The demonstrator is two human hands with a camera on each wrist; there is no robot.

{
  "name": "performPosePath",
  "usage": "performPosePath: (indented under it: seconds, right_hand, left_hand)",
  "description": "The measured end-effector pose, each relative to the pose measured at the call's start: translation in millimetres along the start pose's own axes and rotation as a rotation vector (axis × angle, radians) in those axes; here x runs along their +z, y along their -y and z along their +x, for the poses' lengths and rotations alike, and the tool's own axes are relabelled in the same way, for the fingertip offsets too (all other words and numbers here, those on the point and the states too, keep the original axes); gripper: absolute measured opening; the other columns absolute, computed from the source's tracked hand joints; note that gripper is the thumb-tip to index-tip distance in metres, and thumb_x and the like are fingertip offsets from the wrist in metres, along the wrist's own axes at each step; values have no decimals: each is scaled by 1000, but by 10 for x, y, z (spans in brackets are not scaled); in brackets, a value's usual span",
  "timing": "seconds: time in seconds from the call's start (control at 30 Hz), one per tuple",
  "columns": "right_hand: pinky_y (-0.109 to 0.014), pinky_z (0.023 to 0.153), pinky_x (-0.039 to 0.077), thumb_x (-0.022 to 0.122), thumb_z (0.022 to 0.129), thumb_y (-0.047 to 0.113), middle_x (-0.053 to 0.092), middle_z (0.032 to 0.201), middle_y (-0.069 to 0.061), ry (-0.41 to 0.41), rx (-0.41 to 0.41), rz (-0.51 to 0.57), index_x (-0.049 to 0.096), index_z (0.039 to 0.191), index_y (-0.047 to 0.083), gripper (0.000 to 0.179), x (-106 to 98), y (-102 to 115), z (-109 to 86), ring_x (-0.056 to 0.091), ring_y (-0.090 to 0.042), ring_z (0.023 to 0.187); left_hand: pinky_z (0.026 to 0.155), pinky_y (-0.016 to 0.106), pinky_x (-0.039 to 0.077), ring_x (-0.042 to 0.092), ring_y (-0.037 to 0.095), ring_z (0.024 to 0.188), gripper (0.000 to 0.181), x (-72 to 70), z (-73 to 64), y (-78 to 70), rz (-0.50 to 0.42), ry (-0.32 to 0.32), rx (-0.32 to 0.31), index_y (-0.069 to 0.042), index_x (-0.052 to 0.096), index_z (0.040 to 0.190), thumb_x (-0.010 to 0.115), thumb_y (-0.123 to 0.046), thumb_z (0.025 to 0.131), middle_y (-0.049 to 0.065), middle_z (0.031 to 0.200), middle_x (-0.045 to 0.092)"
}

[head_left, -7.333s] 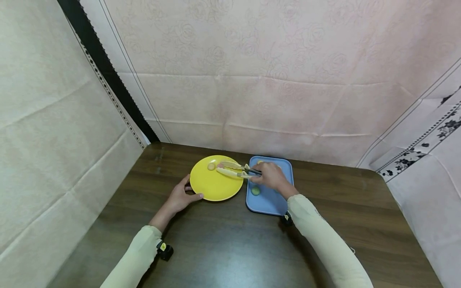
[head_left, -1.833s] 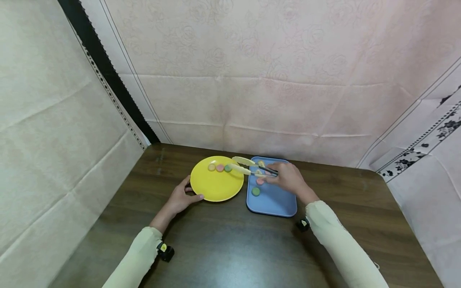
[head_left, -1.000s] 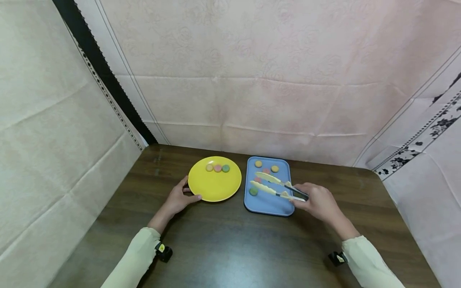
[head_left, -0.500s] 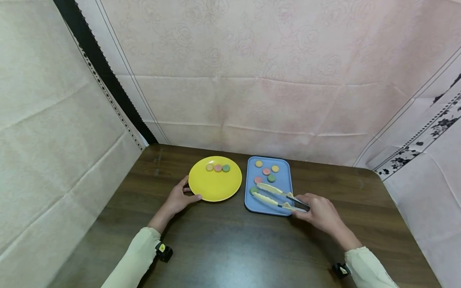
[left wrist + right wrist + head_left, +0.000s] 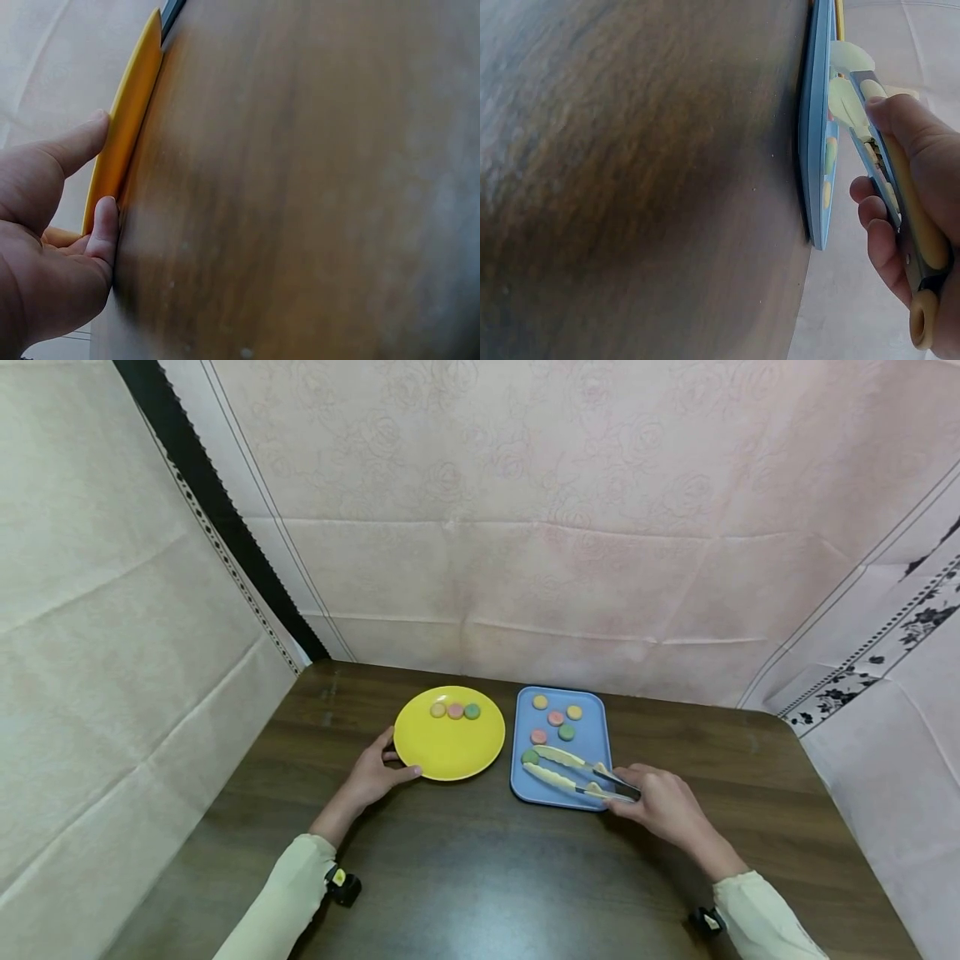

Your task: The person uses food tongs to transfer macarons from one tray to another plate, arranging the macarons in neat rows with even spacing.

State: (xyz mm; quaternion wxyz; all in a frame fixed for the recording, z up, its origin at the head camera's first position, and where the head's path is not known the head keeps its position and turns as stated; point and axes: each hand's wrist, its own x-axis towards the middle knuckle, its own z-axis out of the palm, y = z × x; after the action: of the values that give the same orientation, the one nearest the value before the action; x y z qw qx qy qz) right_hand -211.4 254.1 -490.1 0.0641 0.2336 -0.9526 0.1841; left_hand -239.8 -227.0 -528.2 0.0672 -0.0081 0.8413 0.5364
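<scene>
My left hand (image 5: 373,768) holds the left rim of a round yellow plate (image 5: 448,750), thumb on the rim; the left wrist view shows the fingers curled at the plate's edge (image 5: 124,135). A yellow macaron (image 5: 438,710), a pink one (image 5: 455,712) and a green one (image 5: 472,712) lie in a row on it. In my right hand (image 5: 660,800) are tongs (image 5: 553,777) with pale yellow heads, spread apart over the blue tray (image 5: 595,749). Their tips lie on either side of a green macaron (image 5: 530,757); whether they touch it, I cannot tell.
Further back in the tray lie two yellow macarons (image 5: 573,712), two pink ones (image 5: 555,718) and another green one (image 5: 566,732). The tray stands just right of the plate on a dark wooden table (image 5: 465,868). A pale cloth wall (image 5: 525,585) rises behind the table's back edge.
A pink and a green macaron came onto the plate beside the yellow one. The right hand then drew the tongs back right and lowered them to the front green macaron. The left hand stayed put.
</scene>
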Motion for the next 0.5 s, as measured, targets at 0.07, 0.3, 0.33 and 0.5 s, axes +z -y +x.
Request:
performPosePath:
  seconds: [0.07,0.3,0.33,0.5]
  right_hand:
    - [-24,56,39,84,85,34,71,95,-3,-3,-7,5,75,120,1,49,4,-1,0,47,-6,64]
    - [-24,58,42,84,85,34,71,98,-3,6,-6,-2,75,120,2,49,-3,0,1,49,-6,67]
    - [-24,58,42,84,85,34,72,98,-3,6,-8,-1,75,120,1,49,-7,-1,3,49,-6,67]
    - [-29,62,48,83,86,34,74,102,-6,-13,-11,7,75,120,2,47,-52,6,34,54,-8,71]
  left_hand:
    - [85,33,55,52,34,129,105,4,0,3,-3,2,-1,-5,15,164,84,-24,87,17,158,38]
    - [84,32,55,53,33,128,104,5,-3,0,-18,1,3,-5,16,164,84,-23,87,17,157,39]
    - [83,32,55,53,33,127,104,5,-3,0,-19,1,5,-5,17,164,84,-22,87,17,157,39]
    - [83,32,55,53,33,127,102,0,4,0,-15,-1,10,-6,18,164,84,-21,87,17,156,40]
